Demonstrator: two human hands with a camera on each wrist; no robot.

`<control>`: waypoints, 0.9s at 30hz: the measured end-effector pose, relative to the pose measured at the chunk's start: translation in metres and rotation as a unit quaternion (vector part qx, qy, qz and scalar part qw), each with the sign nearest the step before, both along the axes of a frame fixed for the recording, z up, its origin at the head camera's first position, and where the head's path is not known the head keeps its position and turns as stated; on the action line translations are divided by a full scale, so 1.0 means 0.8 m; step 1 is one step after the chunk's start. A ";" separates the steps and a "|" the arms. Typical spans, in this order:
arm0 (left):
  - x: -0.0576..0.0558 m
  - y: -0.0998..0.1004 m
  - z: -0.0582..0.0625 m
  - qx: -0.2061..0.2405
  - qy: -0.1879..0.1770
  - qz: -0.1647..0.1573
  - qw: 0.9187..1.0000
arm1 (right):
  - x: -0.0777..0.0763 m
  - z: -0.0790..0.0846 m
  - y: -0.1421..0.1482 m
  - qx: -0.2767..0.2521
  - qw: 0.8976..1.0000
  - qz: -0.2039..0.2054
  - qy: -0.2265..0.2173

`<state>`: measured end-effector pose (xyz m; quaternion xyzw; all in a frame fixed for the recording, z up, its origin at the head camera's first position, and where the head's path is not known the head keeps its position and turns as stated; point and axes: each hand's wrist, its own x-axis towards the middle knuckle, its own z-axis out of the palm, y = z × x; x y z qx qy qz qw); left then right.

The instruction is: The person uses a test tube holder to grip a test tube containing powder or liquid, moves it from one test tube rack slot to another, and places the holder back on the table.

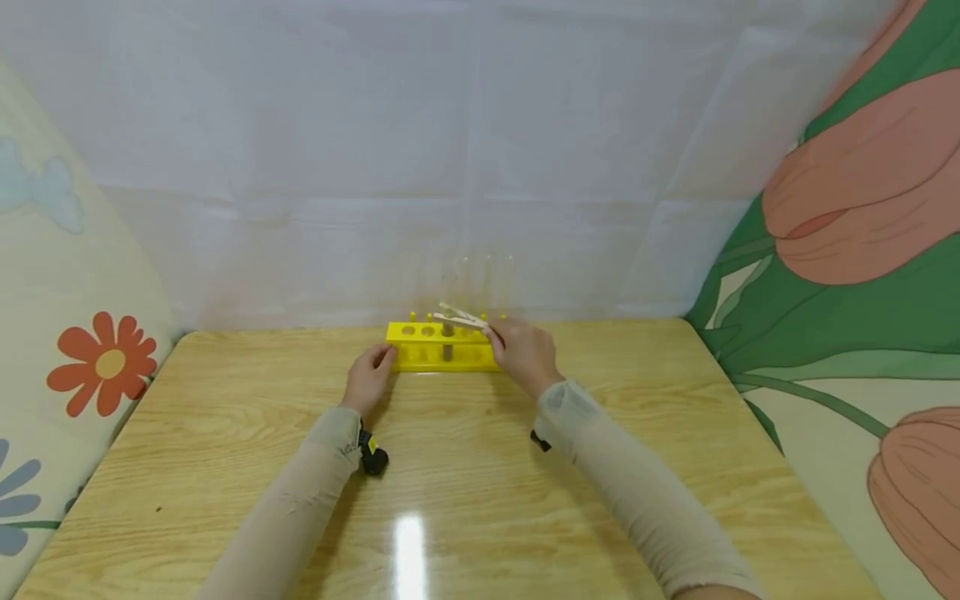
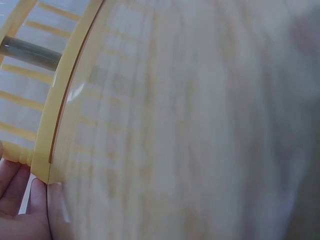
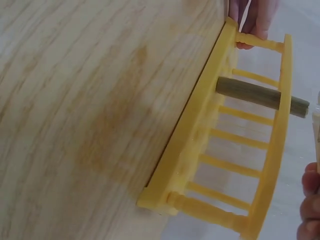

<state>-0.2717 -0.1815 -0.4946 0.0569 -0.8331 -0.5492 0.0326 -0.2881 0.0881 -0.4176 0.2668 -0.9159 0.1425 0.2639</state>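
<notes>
A yellow test tube rack [image 1: 420, 365] stands toward the table's back edge. One slot holds a test tube [image 3: 250, 93] with a dark grey-green filling. My left hand [image 1: 367, 379] grips the rack's left end, its fingers [image 2: 14, 187] about the end post. In my right hand [image 1: 527, 357] is a wooden test tube clamp [image 1: 467, 320], pinched between thumb and fingers. The clamp's tip lies by the upper part of the filled tube. I cannot tell whether it grips the glass, since the right wrist view cuts off the clamp.
Faint clear test tubes [image 1: 487, 283] rise behind the rack, near its yellow pegs [image 1: 412, 317]. A white cloth [image 1: 337, 167] hangs behind the wooden table [image 1: 465, 483]. Flower-patterned cloths flank both sides. Each sleeve carries a dark wrist device.
</notes>
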 end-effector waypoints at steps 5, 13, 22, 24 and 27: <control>0.002 0.001 0.003 0.001 -0.001 0.003 1.000 | 0.002 -0.008 0.000 0.011 1.000 0.001 0.004; -0.001 0.000 0.002 -0.002 0.002 0.003 1.000 | 0.001 -0.013 -0.002 0.020 1.000 -0.002 -0.004; 0.001 0.000 0.003 -0.012 0.012 0.004 1.000 | 0.002 -0.015 -0.005 0.016 1.000 0.000 -0.015; 0.001 0.000 0.004 -0.010 0.013 0.005 1.000 | 0.002 -0.016 -0.005 0.015 1.000 0.001 -0.014; 0.001 0.001 0.005 -0.007 0.014 0.007 1.000 | 0.003 -0.016 -0.006 0.011 1.000 0.004 -0.012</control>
